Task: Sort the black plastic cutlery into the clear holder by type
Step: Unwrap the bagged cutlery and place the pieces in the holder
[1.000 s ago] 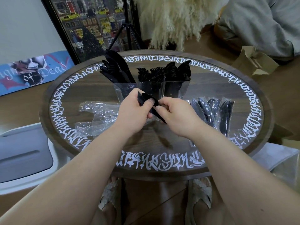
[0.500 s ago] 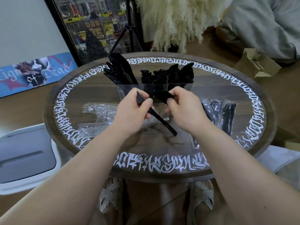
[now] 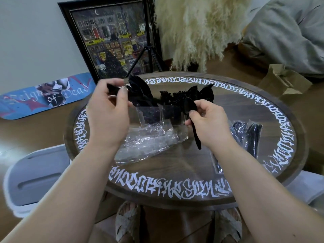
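Observation:
The clear holder (image 3: 152, 114) stands at the far middle of the round table (image 3: 184, 165), with black knives (image 3: 140, 90) in its left part, forks (image 3: 168, 97) in the middle and spoons (image 3: 203, 92) on the right. My left hand (image 3: 108, 116) is raised left of the holder and pinches a black piece of cutlery (image 3: 114, 88) near the knives; its type is blurred. My right hand (image 3: 206, 123) grips a black spoon (image 3: 190, 109), bowl up, handle pointing down, in front of the holder's right part.
Empty clear wrappers (image 3: 149, 141) lie crumpled in front of the holder. Several wrapped black cutlery packs (image 3: 249, 137) lie at the table's right. A grey-white stool (image 3: 35, 178) stands to the left, a tripod and framed picture behind.
My hands have come apart. The left hand rose up and left with one black piece, the right hand moved right with the spoon. The wrapper dropped onto the table.

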The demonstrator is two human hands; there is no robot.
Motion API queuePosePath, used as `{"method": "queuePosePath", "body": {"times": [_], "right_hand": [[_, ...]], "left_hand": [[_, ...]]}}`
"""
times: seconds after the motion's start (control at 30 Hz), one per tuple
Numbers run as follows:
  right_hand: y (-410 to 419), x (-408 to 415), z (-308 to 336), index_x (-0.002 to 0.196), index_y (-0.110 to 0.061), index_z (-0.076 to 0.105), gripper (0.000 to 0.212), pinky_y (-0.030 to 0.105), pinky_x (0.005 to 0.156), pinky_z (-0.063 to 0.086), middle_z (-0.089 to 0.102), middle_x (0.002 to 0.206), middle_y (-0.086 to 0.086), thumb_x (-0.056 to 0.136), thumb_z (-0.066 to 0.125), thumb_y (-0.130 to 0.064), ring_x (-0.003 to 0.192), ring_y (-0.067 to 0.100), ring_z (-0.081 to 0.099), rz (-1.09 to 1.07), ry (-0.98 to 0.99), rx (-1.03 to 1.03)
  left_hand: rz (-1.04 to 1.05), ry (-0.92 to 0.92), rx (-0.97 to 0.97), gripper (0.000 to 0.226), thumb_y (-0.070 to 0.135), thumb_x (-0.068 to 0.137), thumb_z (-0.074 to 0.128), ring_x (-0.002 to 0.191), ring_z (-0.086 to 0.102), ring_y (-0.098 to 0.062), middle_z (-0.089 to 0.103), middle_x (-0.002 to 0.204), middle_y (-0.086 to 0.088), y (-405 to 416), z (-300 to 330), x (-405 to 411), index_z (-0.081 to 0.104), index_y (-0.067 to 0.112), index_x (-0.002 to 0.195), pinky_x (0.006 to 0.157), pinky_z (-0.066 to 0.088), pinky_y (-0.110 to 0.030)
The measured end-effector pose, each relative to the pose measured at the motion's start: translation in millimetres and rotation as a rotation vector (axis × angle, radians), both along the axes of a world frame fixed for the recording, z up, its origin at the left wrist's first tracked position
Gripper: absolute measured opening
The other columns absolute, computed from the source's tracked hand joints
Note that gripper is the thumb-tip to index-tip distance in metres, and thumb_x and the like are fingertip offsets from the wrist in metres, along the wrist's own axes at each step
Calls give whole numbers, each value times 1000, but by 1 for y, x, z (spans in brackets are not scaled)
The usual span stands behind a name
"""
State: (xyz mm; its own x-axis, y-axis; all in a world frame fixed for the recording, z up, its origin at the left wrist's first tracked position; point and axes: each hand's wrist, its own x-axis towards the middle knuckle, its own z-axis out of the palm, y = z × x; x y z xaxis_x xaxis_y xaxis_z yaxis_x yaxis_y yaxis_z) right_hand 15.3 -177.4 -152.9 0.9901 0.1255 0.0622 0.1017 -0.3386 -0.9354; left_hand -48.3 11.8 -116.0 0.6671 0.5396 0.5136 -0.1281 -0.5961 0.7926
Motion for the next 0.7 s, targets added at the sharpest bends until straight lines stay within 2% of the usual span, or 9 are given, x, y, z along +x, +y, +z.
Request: {"method": "queuePosePath", "body": {"times": [0.07,0.17,0.3,0.37,0.47,0.5,0.57,0.63,0.7], "right_hand": [[3,-2,0,79,-36,63,33,45,73,59,66,63,-10,93,52,-8,70,11,69,15,20,1],[6,-3,1,79,-37,63,33,47,72,58,66,61,-12,93,52,-10,74,17,69,32,32,5],[5,-4,1,80,-37,63,33,48,72,58,65,62,-9,93,51,-9,73,16,69,23,34,5],[5,-4,1,80,-36,64,32,46,73,58,66,65,-7,93,51,-9,73,14,69,23,33,8],[4,-3,0,81,-31,66,26,42,74,57,68,70,-5,91,54,-11,75,19,67,18,14,-7],[4,-2,0,81,-30,67,23,42,74,55,69,73,-4,91,56,-12,76,23,66,13,11,-8],[3,0,-1,82,-28,69,20,38,73,52,70,78,-1,90,57,-13,76,23,64,5,25,11],[1,1,0,86,-27,69,20,29,72,50,71,82,-1,89,58,-10,77,16,63,3,47,51],[1,1,2,92,-24,69,21,20,70,48,72,85,0,89,58,-7,79,12,63,5,67,119]], "left_hand": [[35,-42,25,9,21,95,53,66,65,0,59,81,17,8,7,3,58,23,102,73,54,-29],[58,-45,88,11,22,94,51,69,67,-4,59,78,18,13,18,7,58,22,103,76,56,-34],[36,36,218,19,25,92,50,79,68,-17,62,86,13,15,27,19,61,22,107,77,55,-43],[25,95,276,18,22,93,50,80,66,-18,61,87,10,14,25,27,61,20,107,79,53,-42],[18,230,337,22,22,97,46,89,63,-20,65,93,4,9,16,37,62,18,111,77,44,-31],[24,293,368,27,23,98,42,95,60,-22,65,98,1,8,13,41,63,18,114,76,39,-30],[33,416,524,36,26,101,34,110,52,-29,64,116,-5,6,3,48,61,18,124,87,36,-34],[44,512,688,40,30,102,31,122,39,-32,54,132,-4,4,-7,51,54,19,133,98,32,-41],[51,578,756,42,34,101,32,131,26,-30,40,144,0,2,-15,53,44,20,139,102,28,-47]]}}
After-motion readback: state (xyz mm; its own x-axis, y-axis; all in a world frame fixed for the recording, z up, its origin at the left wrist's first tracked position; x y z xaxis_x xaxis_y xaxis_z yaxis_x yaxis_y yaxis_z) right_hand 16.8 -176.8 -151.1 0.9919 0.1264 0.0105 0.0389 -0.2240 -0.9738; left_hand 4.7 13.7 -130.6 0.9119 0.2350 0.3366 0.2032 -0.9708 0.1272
